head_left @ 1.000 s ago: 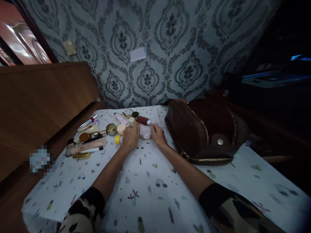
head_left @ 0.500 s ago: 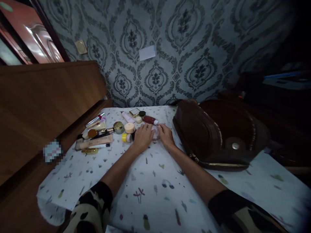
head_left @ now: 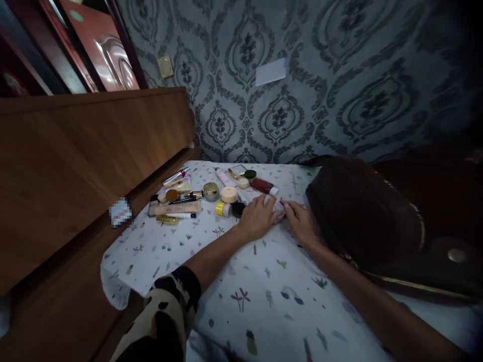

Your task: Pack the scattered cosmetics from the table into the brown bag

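Both my hands rest on a round pink compact (head_left: pixel 276 210) lying on the patterned white tablecloth (head_left: pixel 241 281). My left hand (head_left: pixel 257 217) covers its left side with fingers curled over it. My right hand (head_left: pixel 301 221) presses against its right side, fingers bent. Most of the compact is hidden under my fingers. A dark brown leather bag (head_left: pixel 373 221) sits just right of my right hand.
Several cosmetics lie left of my hands: a peach jar (head_left: pixel 229 194), a yellow-capped pot (head_left: pixel 222 208), a gold-lidded jar (head_left: pixel 211 191), a beige tube (head_left: pixel 176 208), a red tube (head_left: pixel 263 186), lipsticks. A wooden headboard (head_left: pixel 75 166) runs along the left. Patterned wallpaper stands behind.
The view has swung left, so the hands, cosmetics and bag sit further right in the picture. Both hands have stayed on the pink compact.
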Demonstrator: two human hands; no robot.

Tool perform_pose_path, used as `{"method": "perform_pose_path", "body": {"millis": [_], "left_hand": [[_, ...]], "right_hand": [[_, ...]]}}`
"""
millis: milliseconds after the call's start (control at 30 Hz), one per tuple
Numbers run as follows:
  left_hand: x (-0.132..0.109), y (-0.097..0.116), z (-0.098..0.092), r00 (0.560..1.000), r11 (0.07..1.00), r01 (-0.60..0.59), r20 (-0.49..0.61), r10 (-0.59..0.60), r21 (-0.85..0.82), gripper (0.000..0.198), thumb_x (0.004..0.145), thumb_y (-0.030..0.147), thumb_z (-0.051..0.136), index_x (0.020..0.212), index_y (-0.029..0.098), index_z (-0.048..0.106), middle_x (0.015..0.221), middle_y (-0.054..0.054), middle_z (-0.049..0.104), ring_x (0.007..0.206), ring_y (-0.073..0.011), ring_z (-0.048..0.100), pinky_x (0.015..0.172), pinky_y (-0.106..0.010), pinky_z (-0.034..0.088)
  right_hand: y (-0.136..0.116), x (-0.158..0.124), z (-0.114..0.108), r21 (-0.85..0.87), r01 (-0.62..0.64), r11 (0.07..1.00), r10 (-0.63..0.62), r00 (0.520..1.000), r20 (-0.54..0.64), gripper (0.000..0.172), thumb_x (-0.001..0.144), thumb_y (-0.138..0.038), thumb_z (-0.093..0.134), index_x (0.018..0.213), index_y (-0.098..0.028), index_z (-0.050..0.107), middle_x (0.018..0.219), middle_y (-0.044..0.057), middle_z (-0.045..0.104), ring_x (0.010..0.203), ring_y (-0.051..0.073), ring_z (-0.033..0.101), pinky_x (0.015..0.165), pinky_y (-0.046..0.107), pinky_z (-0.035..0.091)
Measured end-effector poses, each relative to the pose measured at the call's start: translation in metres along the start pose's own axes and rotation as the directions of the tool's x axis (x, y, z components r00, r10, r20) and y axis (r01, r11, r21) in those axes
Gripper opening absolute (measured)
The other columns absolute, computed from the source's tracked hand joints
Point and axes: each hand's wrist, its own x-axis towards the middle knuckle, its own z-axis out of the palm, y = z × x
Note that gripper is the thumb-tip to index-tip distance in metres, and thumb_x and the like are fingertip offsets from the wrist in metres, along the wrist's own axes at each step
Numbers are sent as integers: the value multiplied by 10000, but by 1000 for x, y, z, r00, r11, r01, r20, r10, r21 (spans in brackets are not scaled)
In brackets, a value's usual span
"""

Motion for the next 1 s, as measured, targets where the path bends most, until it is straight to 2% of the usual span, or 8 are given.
{"method": "perform_pose_path", "body": {"millis": [233, 367, 500, 633, 700, 833, 900, 1000], "left_hand": [[1, 1, -5, 999, 997, 38, 20, -37, -72, 391, 1059, 455, 344, 1262, 176, 528, 1163, -88, 682, 1049, -226, 658, 891, -348, 519], [0, 2, -7, 999, 993, 21, 28, -18, -115, 362, 1063, 430, 351, 1247, 183, 541, 1192, -89, 669, 1134, -223, 624, 933, -339, 510], [-3, 6, -7, 997, 987, -40, 53, 49, -156, 354, 1066, 425, 343, 1242, 198, 550, 1143, -70, 682, 1058, -205, 662, 867, -320, 525], [-3, 6, -10, 998, 989, 3, 70, 7, -151, 357, 1067, 430, 336, 1175, 197, 584, 1085, -63, 710, 992, -210, 688, 833, -328, 519], [-3, 5, -11, 997, 989, 23, 72, -13, -145, 358, 1067, 430, 336, 1136, 200, 601, 1087, -59, 715, 1023, -207, 678, 848, -320, 513], [-3, 3, -9, 995, 979, -30, 82, 48, -201, 338, 1071, 403, 334, 1162, 212, 598, 1159, -50, 705, 1123, -190, 640, 913, -302, 501], [-3, 2, -7, 992, 967, -64, 89, 88, -246, 338, 1075, 392, 316, 1176, 221, 591, 1145, -37, 713, 1098, -180, 654, 910, -299, 503], [-4, 2, -6, 992, 969, -47, 99, 73, -244, 354, 1070, 430, 320, 1162, 227, 595, 1090, -31, 733, 1050, -192, 683, 869, -304, 512]], "right_hand": [[-6, -19, -18, 21, -5, 1000, 3, 995, 100, 435, 906, -500, 439, 1045, -190, 710, 960, 103, 747, 905, 262, 667, 792, 358, 507], [-8, -22, -19, 25, -29, 999, 26, 994, 111, 448, 903, -498, 438, 1052, -181, 716, 966, 110, 751, 901, 273, 670, 795, 374, 514], [-11, -22, -19, 31, -20, 999, 17, 995, 96, 442, 899, -486, 430, 1049, -183, 714, 1001, 113, 757, 917, 277, 678, 825, 390, 517], [-13, -23, -20, 19, 2, 1000, -3, 995, 99, 424, 909, -480, 435, 1048, -188, 709, 985, 104, 759, 918, 270, 682, 820, 380, 526], [-15, -25, -22, 16, 1, 1000, -2, 994, 110, 432, 918, -486, 422, 1056, -189, 704, 984, 101, 757, 916, 265, 683, 812, 373, 531], [-17, -36, -27, -18, -7, 1000, 10, 991, 132, 466, 917, -528, 430, 1107, -187, 683, 1073, 120, 740, 983, 278, 679, 837, 382, 542], [-17, -43, -31, -45, -11, 999, 17, 990, 143, 486, 915, -545, 436, 1149, -184, 663, 1122, 131, 728, 1003, 289, 678, 857, 400, 544], [-14, -53, -37, -74, -13, 997, 24, 987, 159, 486, 924, -557, 438, 1178, -200, 647, 1151, 128, 718, 1005, 291, 678, 866, 411, 547]]}}
